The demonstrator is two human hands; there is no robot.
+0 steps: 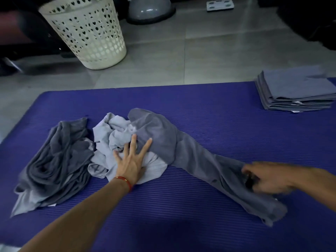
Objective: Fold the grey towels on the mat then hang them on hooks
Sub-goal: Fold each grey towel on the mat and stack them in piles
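**Mid-pile: one towel being drawn free**

Here, the right hand (267,179) is blurred, but its fingers look curled round the near end of a mid-grey towel (190,151). From that grasp the cloth runs up and away leftward, ending in a hump draped over a crumpled pale grey towel (116,139). The left hand (132,159) lies flat on the pale towel, fingers straight and spread, pressing rather than gripping. Its fingertips just touch the hump's edge.

Further left of the pressing hand, a dark grey towel (58,160) lies bunched. All three sit on the purple mat (200,106). Far beyond the right hand's grasp, at the mat's far corner, a folded stack (298,91) waits. A white laundry basket (87,33) stands on the tiled floor beyond the mat. No hooks in view.

Judgement: several towels folded, three left, hanging not begun.

Risks:
- Hump still overlaps the pale towel. A pull could drag that one along if the flat palm slips.
- Grasp is on one end only, so the towel may come away roped and need spreading before folding.
- A wide sweep away from the grasp could nudge the stack.
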